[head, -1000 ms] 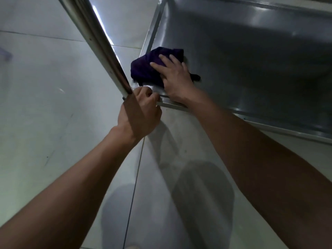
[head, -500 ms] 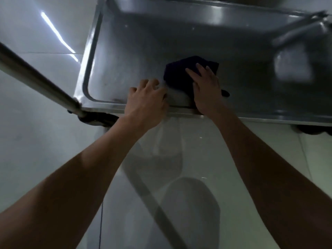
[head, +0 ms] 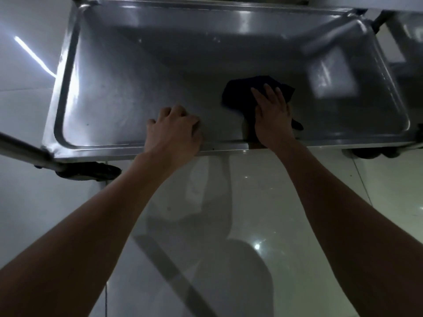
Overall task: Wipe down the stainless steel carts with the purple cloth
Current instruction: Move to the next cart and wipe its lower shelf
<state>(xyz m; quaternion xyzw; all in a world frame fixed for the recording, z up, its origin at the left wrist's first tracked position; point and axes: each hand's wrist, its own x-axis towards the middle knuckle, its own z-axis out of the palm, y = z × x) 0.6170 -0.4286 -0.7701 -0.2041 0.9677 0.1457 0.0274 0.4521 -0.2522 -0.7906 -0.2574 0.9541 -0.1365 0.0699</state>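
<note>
Your right hand (head: pixel 272 117) lies flat, fingers straight, pressing the purple cloth (head: pixel 240 92) onto the cart shelf (head: pixel 137 88) just inside its near rim, ready to sweep. Your left hand (head: pixel 175 131) braces on that rim, fingers loosely curled, steadying the cart.

Both bare arms reach forward, the left hand (head: pixel 175 131) resting with fingers curled (gripping nothing) and the right hand (head: pixel 272 116) pressed flat, fingers straight.
</note>
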